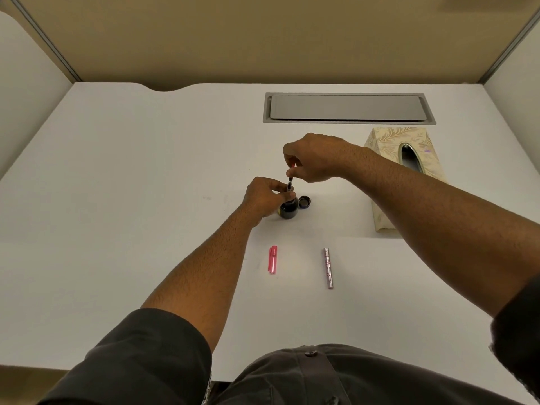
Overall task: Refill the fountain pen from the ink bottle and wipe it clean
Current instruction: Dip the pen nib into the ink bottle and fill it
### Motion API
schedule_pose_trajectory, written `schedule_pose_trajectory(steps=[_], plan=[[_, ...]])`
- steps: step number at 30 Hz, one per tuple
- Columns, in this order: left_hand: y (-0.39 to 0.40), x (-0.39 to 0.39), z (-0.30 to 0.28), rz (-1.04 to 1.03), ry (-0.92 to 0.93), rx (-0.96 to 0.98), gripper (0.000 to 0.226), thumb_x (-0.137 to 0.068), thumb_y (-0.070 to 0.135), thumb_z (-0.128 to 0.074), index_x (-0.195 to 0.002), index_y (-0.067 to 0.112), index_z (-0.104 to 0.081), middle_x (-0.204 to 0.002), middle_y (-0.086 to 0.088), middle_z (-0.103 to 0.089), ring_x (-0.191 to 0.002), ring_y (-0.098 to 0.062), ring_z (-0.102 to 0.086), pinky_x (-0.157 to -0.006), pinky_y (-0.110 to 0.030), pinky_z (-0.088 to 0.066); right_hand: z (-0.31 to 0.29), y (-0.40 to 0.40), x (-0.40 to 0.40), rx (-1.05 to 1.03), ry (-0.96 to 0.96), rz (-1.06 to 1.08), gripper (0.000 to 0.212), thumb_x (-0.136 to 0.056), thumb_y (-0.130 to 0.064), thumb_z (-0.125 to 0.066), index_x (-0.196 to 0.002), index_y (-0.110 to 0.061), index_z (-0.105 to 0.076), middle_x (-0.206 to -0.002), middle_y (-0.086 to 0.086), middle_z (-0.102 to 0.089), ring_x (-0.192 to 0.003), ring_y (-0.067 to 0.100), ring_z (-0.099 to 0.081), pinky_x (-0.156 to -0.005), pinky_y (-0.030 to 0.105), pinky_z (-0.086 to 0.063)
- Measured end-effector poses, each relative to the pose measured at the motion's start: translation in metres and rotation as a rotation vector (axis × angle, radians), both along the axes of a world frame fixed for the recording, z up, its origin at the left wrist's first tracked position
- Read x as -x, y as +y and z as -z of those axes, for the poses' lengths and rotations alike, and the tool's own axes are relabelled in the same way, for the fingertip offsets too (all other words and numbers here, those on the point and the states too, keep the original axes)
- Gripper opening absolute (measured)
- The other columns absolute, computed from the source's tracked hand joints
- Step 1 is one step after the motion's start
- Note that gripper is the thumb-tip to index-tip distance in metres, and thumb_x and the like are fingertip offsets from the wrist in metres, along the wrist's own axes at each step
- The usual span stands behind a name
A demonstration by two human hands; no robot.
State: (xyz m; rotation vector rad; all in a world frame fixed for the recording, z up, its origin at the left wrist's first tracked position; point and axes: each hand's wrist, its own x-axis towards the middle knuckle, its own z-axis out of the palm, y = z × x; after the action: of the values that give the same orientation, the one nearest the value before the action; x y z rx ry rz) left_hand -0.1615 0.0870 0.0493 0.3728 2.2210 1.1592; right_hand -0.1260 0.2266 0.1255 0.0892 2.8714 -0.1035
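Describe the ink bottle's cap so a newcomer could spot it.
Start at the tissue box on the right, then go left to the ink bottle under the hands. The cap lies just right of the bottle: small, round and dark, unlike the two long pen parts nearer the person.

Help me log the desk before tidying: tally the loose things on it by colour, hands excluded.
Black: 3, ink bottle, bottle cap, pen section
Pink: 1, pen cap
Silver: 1, pen barrel
Cream: 1, tissue box
Total: 6
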Motion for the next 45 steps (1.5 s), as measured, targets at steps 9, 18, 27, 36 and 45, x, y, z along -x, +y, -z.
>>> schedule_pose_trajectory(steps=[9,18,27,36,45], plan=[[0.001,0.001,0.003,-0.005,0.004,0.007,0.029,-0.08,0.027,-0.077,-0.105,0.013,-0.074,-0.117,-0.005,-0.067,-0.103,-0.015,-0.053,-0.083,-0.029,-0.039,0.003,0.001,0.003,-0.022,0.005,-0.028,0.009,-0.098,-0.024,-0.052,-0.093,-0.021,-0.046,-0.085,-0.003,-0.053,-0.079,0.017,-0.053,-0.062,0.03,-0.039],[0.001,0.002,0.004,0.004,0.012,0.006,0.03,-0.08,0.027,-0.076,-0.106,0.012,-0.074,-0.117,-0.004,-0.067,-0.108,-0.017,-0.054,-0.083,-0.028,-0.038,0.003,0.001,0.003,0.008,0.024,-0.006,0.01,-0.098,-0.029,-0.052,-0.097,-0.019,-0.052,-0.09,-0.001,-0.057,-0.082,0.018,-0.057,-0.066,0.032,-0.045],[-0.001,-0.003,-0.002,0.017,0.029,0.007,0.031,-0.084,0.03,-0.072,-0.112,0.015,-0.072,-0.121,-0.002,-0.067,-0.102,-0.011,-0.054,-0.084,-0.026,-0.041,0.001,0.0,-0.002,0.029,0.069,0.021,0.013,-0.096,-0.032,-0.054,-0.089,-0.022,-0.05,-0.087,-0.004,-0.056,-0.082,0.018,-0.057,-0.064,0.031,-0.042],[-0.003,-0.01,-0.007,-0.008,0.058,-0.047,0.03,-0.085,0.03,-0.07,-0.112,0.019,-0.072,-0.116,-0.003,-0.07,-0.107,-0.016,-0.061,-0.083,-0.025,-0.043,-0.006,-0.001,-0.009,0.078,0.14,0.054,0.014,-0.095,-0.033,-0.058,-0.095,-0.02,-0.056,-0.083,-0.004,-0.056,-0.077,0.016,-0.056,-0.063,0.031,-0.044],[-0.002,-0.014,-0.015,0.0,0.118,-0.042,0.029,-0.083,0.033,-0.072,-0.11,0.021,-0.073,-0.115,-0.002,-0.07,-0.106,-0.017,-0.062,-0.088,-0.028,-0.048,-0.014,-0.004,-0.033,0.135,0.203,0.108,0.018,-0.095,-0.034,-0.058,-0.102,-0.017,-0.059,-0.092,-0.001,-0.062,-0.084,0.017,-0.058,-0.066,0.029,-0.042]])
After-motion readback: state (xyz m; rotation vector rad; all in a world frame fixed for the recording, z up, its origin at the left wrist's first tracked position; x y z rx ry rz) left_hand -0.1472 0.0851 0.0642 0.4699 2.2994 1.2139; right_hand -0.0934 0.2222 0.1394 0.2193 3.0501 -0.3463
